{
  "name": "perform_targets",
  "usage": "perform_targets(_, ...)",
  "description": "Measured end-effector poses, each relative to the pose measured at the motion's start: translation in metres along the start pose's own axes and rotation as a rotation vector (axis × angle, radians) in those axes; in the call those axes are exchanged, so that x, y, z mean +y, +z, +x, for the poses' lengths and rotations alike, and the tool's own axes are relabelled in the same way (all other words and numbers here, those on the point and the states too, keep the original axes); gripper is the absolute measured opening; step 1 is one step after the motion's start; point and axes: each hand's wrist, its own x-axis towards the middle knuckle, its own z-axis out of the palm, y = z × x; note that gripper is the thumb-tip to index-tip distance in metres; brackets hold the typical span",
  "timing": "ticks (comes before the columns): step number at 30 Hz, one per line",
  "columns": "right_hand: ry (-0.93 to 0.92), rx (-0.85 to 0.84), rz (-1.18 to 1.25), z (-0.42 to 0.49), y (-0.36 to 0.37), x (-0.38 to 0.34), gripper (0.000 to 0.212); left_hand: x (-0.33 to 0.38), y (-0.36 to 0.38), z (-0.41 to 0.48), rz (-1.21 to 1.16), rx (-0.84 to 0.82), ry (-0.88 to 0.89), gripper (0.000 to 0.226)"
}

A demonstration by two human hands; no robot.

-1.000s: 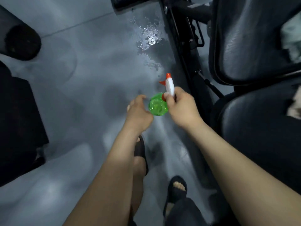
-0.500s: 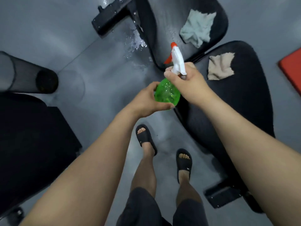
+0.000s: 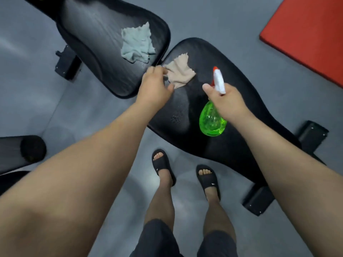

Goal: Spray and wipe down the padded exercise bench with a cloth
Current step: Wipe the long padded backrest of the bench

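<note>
Head view: the left hand [image 3: 156,86] is no longer steadying the green spray bottle [image 3: 212,120] as it was half a second ago. It is now reaching the beige cloth [image 3: 180,74], which is lying on the seat pad of the padded exercise bench [image 3: 187,108], probably to begin wiping. Its fingers [image 3: 157,70] are curling against the cloth's edge and touching it, but blur is hiding any pinch. The right hand [image 3: 229,102] is holding the bottle above the pad, fingers wrapping its neck tightly.

a gym: a black padded bench [image 3: 232,149] in two sections on metal feet, a red mat [image 3: 306,38] on the grey floor [image 3: 213,19], a padded roller [image 3: 31,148] of other equipment at left.
</note>
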Motion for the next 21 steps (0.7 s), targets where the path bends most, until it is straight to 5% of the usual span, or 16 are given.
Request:
perform_targets(5,0.185,0.001,0.112,-0.004,-0.01,0.03,0.046,0.019,0.028,0.032,0.155,-0.049,0.11,0.066)
perform_targets(9,0.084,-0.035,0.102,-0.009,0.0,0.029,0.032,0.013,0.027,0.036,0.298,-0.029,0.118,0.031)
perform_targets(16,0.109,0.058,0.033,-0.009,0.013,0.001,0.028,-0.014,0.006,-0.008,-0.022,0.145,-0.064,0.012)
perform_targets(21,0.079,0.091,-0.066,-0.015,0.007,-0.008,0.027,-0.002,0.024,-0.016,0.101,0.019,0.099,0.046)
